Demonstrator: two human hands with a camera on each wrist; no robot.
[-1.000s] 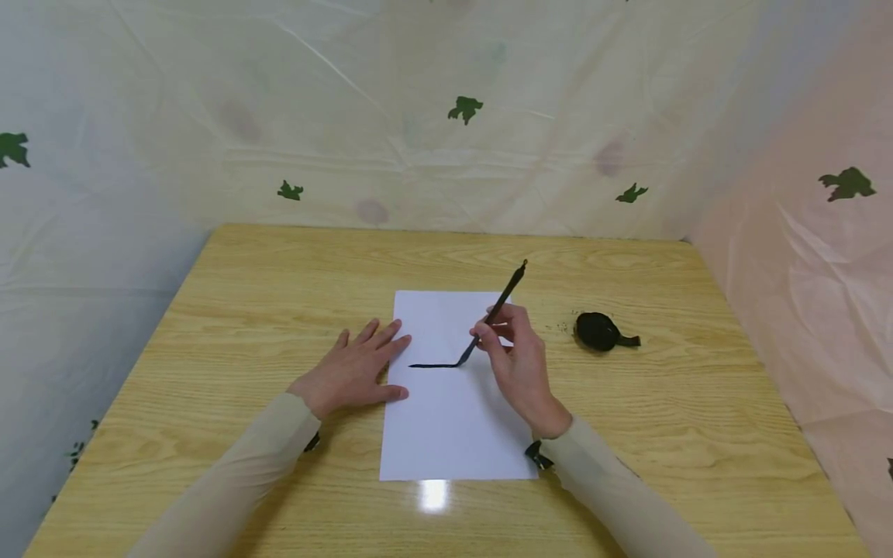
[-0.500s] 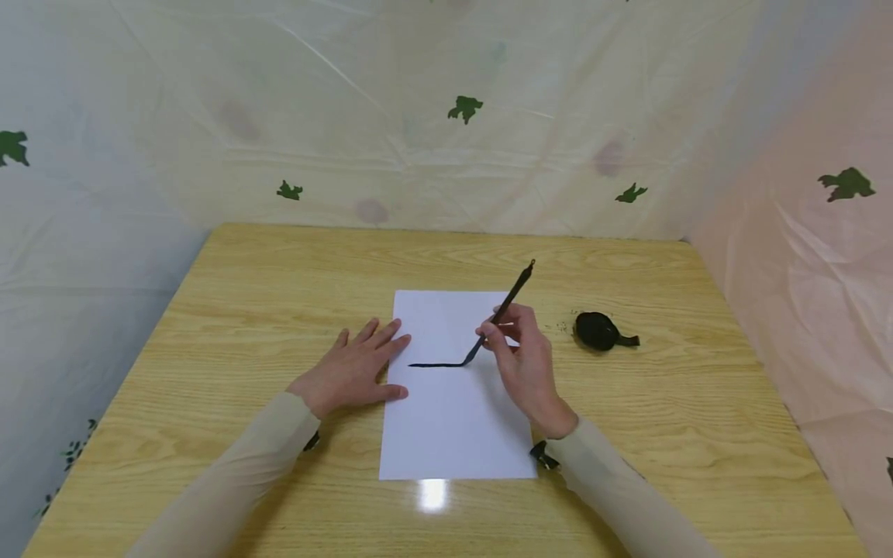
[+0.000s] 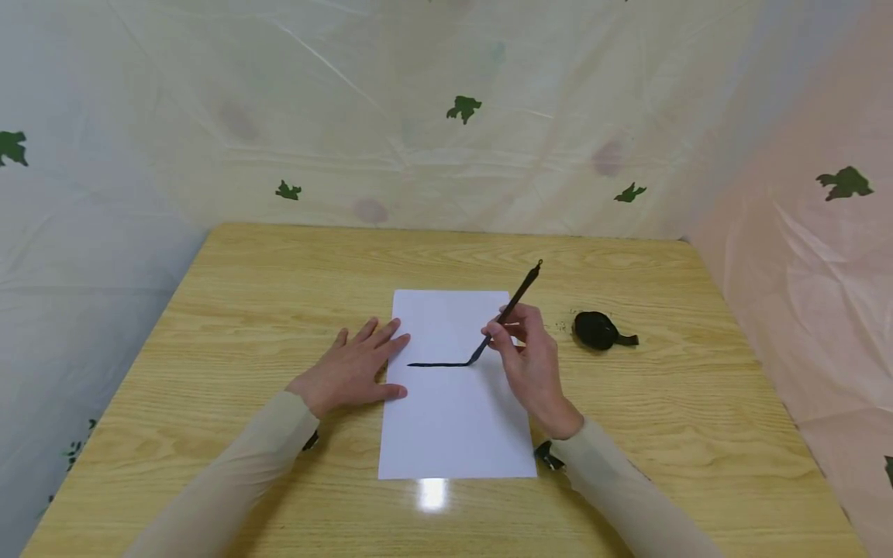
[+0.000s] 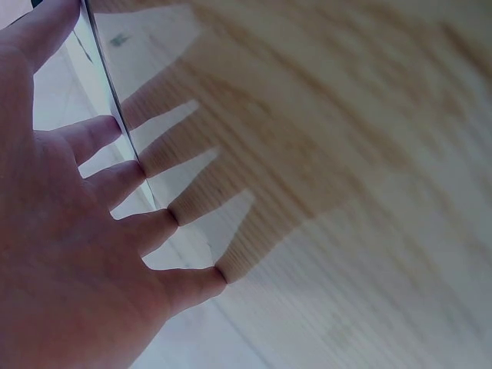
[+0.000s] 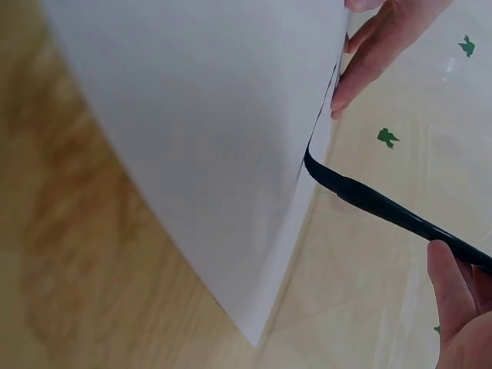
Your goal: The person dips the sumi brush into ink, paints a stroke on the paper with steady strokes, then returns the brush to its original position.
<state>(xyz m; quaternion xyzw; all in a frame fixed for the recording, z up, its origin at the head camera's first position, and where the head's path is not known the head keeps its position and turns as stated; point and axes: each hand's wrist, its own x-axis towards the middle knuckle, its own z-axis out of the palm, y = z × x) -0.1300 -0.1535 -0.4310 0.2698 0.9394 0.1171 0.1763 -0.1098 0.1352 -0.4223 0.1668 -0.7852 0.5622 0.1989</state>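
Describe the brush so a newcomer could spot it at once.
On the wood-grained table lies a white sheet. Above it, the right hand holds the brush, tip on a black line. Unlike the round black dish, it is long and slender.

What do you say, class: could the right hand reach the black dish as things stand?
Probably yes: the black dish sits just right of the right hand, with no object visible between them. That hand grips the brush, though, so grasping the dish might be awkward.
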